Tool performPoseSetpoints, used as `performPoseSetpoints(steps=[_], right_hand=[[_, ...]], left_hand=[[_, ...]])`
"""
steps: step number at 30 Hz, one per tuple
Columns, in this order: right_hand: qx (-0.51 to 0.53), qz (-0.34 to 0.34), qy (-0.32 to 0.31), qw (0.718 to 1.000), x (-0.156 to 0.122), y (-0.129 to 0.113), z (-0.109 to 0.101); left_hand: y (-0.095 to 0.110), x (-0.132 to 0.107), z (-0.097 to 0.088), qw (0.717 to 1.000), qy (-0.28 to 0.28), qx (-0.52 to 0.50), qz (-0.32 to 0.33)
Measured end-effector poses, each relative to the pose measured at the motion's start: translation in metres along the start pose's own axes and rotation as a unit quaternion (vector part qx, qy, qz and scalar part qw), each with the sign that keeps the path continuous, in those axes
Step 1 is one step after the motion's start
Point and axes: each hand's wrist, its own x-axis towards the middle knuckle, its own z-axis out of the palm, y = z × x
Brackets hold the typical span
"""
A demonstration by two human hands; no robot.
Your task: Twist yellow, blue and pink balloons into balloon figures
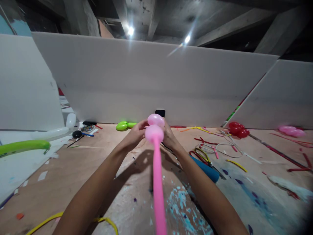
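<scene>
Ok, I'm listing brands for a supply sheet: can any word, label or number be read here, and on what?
No text can be read.
The round printed disc to the left of the hands: coloured marks, too small and blurred to read.
The pink balloon held in the left hand and right hand: no writing shows.
The black block against the white panel: no writing shows.

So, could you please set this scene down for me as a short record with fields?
Left hand: closed on the pink balloon at its bubbles, from the left
Right hand: closed on the same bubbles, from the right
Pink balloon: two round bubbles at the far end, long tail toward the camera
By right arm: scissors, blue tube
Farther back: green balloon, red balloon cluster
Surface: paint-stained table
</scene>
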Motion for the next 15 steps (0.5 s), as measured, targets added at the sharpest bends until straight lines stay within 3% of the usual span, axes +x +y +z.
performPoseSetpoints(steps=[3,6,8,13,15], right_hand=[[0.000,-0.040,-0.054,0.998,-0.002,-0.005,-0.002],[-0.004,-0.044,-0.073,0.996,-0.003,-0.007,-0.002],[0.011,-0.031,-0.083,0.996,-0.002,-0.005,-0.004],[0.124,0.026,-0.198,0.972,0.001,0.007,-0.014],[0.154,0.041,-0.192,0.968,0.003,0.008,-0.015]], left_hand=[[-0.004,0.000,-0.007,0.993,-0.079,-0.077,-0.042],[-0.009,-0.001,-0.013,0.988,-0.121,-0.079,-0.045],[-0.009,-0.001,-0.014,0.993,-0.112,-0.037,-0.030],[-0.003,-0.002,-0.007,0.999,-0.045,0.027,0.011],[-0.002,-0.002,-0.003,0.999,-0.014,0.038,0.021]])
